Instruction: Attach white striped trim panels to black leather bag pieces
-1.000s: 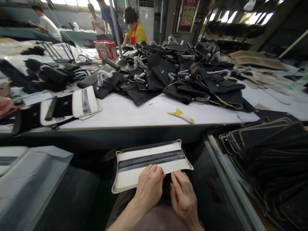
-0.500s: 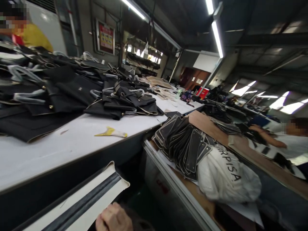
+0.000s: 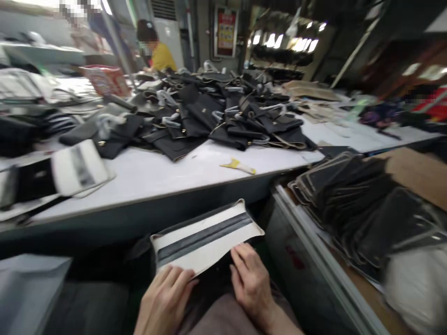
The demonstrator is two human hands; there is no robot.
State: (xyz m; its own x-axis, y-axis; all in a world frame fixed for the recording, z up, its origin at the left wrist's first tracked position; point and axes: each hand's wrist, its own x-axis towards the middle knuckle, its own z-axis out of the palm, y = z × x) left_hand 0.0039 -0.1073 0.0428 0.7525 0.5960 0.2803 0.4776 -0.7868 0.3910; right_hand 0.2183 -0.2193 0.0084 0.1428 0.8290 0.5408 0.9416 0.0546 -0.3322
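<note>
A cream bag piece with a black lengthwise strip (image 3: 206,239) lies across my lap, its edges dark and its corners curled up. My left hand (image 3: 166,294) is closed on the near left edge, fingers on top. At the near right edge, my right hand (image 3: 250,278) grips the same piece between fingers and thumb. The underside of the piece is hidden. Beyond it, on the white table (image 3: 167,179), lies a small yellow and white tool or tube (image 3: 238,166), too blurred to name surely.
Black bags with wrapped handles (image 3: 195,116) are heaped across the table. At the table's left end lies a cream-and-black piece (image 3: 79,167). To my right, a metal-edged bench (image 3: 314,246) bears stacked dark panels (image 3: 352,204) and a white bag (image 3: 419,279). A person in yellow (image 3: 163,56) is at the back.
My view has swung left and down. My left hand has come into sight on the bag piece, and the whole piece now shows. My right hand stays at its near edge.
</note>
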